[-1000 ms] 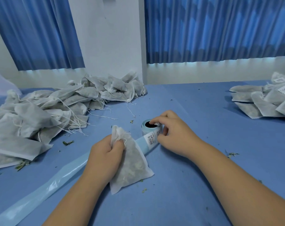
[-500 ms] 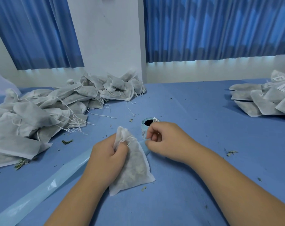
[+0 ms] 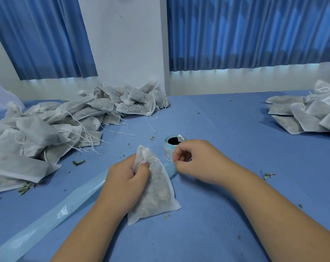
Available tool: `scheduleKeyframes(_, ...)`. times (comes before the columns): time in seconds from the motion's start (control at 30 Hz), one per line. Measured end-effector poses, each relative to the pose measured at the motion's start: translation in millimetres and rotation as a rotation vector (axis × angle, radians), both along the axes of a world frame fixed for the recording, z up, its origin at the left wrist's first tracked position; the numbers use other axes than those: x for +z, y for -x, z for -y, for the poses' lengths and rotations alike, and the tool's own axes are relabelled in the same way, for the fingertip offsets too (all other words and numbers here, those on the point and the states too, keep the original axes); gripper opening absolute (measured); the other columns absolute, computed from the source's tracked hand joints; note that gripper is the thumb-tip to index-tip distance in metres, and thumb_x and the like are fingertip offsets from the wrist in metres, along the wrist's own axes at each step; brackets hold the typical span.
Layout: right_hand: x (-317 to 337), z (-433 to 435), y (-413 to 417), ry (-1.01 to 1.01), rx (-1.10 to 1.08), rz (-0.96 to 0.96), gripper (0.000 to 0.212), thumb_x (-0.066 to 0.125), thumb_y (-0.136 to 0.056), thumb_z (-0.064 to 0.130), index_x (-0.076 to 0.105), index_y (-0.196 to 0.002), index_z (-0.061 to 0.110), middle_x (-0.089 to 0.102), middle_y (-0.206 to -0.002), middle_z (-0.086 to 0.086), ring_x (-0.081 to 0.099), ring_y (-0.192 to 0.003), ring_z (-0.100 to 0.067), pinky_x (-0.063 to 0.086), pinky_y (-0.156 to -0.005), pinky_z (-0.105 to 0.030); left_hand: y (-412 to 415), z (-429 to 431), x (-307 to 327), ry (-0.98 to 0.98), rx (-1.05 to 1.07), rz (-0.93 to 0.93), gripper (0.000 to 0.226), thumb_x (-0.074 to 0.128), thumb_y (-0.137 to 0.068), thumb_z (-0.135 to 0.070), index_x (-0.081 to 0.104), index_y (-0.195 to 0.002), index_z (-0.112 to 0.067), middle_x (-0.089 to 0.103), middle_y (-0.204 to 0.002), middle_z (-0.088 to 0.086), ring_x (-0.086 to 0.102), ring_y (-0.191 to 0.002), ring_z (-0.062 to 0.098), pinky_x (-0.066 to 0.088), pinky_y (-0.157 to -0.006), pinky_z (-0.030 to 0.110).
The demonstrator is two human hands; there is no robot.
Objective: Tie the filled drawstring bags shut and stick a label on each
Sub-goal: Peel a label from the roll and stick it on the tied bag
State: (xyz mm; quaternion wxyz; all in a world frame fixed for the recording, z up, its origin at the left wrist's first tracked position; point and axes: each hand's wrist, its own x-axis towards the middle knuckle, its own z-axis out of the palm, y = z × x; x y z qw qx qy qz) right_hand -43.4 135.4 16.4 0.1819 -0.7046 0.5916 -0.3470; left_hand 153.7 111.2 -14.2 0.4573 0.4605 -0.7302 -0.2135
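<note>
A filled white drawstring bag (image 3: 156, 193) lies tilted on the blue table, its bottom corner toward me. My left hand (image 3: 122, 182) grips its gathered neck, and the drawstring loops out by my fingers. A pale blue label roll (image 3: 169, 143) stands just behind the bag, with a white label showing on its side. My right hand (image 3: 196, 161) sits against the roll, fingers curled, thumb and forefinger pinching at the edge of a label where the strip leaves the roll. The pinched label is mostly hidden by my fingers.
Empty blue backing strip (image 3: 47, 222) trails from the roll to the near left. A heap of unlabelled bags (image 3: 47, 129) with loose strings fills the left. Labelled bags (image 3: 307, 114) are stacked at the far right. Dried leaf crumbs dot the blue table (image 3: 236, 148).
My right hand came off the top of the roll, slid down toward me and curled its fingers at the label strip. My left hand lifted the bag's neck slightly.
</note>
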Motion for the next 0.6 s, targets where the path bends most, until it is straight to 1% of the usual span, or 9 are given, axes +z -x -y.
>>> scheduleKeyframes(0.07,-1.6,0.3,-1.2,-0.006,0.006,-0.016,0.018,0.062,-0.075,0.013,0.059,-0.067,0.029,0.058,-0.067,0.013,0.051,-0.059,0.001,0.043,-0.058,-0.015,0.3,-0.8,0.7,0.0,-0.015,0.009,0.036,0.054,-0.092,-0.023,0.039,-0.065,-0.005,0.035,-0.051,-0.012,0.035,-0.048,0.006,0.032,-0.049,0.017)
scheduleKeyframes(0.13,-3.5,0.9,-1.6,-0.001,0.012,-0.011,0.017,0.062,-0.076,0.014,0.059,-0.069,0.029,0.057,-0.068,0.013,0.051,-0.06,0.001,0.043,-0.058,-0.015,0.4,-2.2,1.5,0.0,-0.036,0.011,0.039,0.054,-0.091,-0.03,0.038,-0.064,-0.006,0.034,-0.051,-0.012,0.034,-0.047,0.005,0.032,-0.048,0.017)
scheduleKeyframes(0.2,-5.0,1.1,-1.1,0.004,0.016,-0.014,0.016,0.062,-0.078,0.015,0.06,-0.076,0.031,0.057,-0.069,0.013,0.05,-0.061,0.001,0.043,-0.059,-0.015,0.3,-3.8,3.0,0.001,-0.05,0.02,0.038,0.048,-0.081,-0.038,0.038,-0.064,-0.005,0.034,-0.051,-0.012,0.033,-0.047,0.005,0.031,-0.047,0.017)
scheduleKeyframes(0.27,-6.4,1.7,-0.4,0.01,0.014,-0.06,0.018,0.061,-0.08,0.016,0.06,-0.084,0.033,0.058,-0.071,0.012,0.05,-0.063,0.002,0.044,-0.062,-0.016,0.5,-4.5,3.6,0.005,-0.058,0.023,0.037,0.046,-0.078,-0.038,0.039,-0.065,-0.005,0.034,-0.051,-0.012,0.033,-0.047,0.006,0.031,-0.048,0.017)
scheduleKeyframes(0.33,-6.9,2.2,0.1,0.019,0.005,-0.094,0.019,0.061,-0.081,0.017,0.059,-0.09,0.035,0.059,-0.072,0.012,0.052,-0.066,0.002,0.044,-0.063,-0.016,0.5,-4.5,3.3,0.016,-0.058,0.023,0.036,0.048,-0.081,-0.036,0.038,-0.064,-0.006,0.034,-0.05,-0.012,0.034,-0.048,0.006,0.032,-0.048,0.017)
scheduleKeyframes(0.4,-6.5,2.0,-0.2,0.024,0.005,-0.073,0.016,0.061,-0.081,0.018,0.06,-0.087,0.033,0.06,-0.07,0.013,0.053,-0.065,0.001,0.046,-0.064,-0.018,0.1,-3.7,2.0,0.027,-0.047,0.027,0.038,0.054,-0.091,-0.026,0.037,-0.063,-0.006,0.035,-0.05,-0.012,0.035,-0.048,0.006,0.033,-0.049,0.017)
scheduleKeyframes(0.47,-5.9,1.4,-0.6,0.032,0.009,-0.056,0.012,0.063,-0.081,0.018,0.06,-0.079,0.03,0.059,-0.068,0.014,0.052,-0.062,0.001,0.048,-0.064,-0.021,-0.5,-2.7,0.9,0.032,-0.037,0.03,0.037,0.056,-0.093,-0.017,0.038,-0.063,-0.005,0.036,-0.05,-0.011,0.036,-0.048,0.005,0.033,-0.05,0.016)
scheduleKeyframes(0.6,-4.9,1.0,-0.9,0.034,-0.002,-0.058,0.014,0.065,-0.08,0.018,0.058,-0.072,0.027,0.058,-0.066,0.013,0.051,-0.06,-0.001,0.049,-0.063,-0.023,0.2,-2.3,-0.3,0.039,-0.042,0.029,0.037,0.055,-0.092,-0.018,0.036,-0.062,-0.009,0.037,-0.049,-0.012,0.037,-0.048,0.004,0.035,-0.051,0.015)
